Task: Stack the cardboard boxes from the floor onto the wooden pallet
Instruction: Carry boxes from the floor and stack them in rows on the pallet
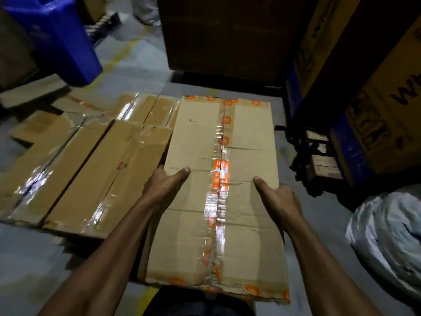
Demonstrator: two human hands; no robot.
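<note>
While both thumbs lie on top, left hand (165, 183), right hand (279, 197) grip cardboard box (198, 137) sides, fingers hidden

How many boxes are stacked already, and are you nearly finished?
Two taped boxes already lie side by side, seemingly on the pallet. In hand: the left hand and right hand grip the sides of the orange-taped box, beside them. No waiting floor boxes show here, so what remains is unclear.
</note>
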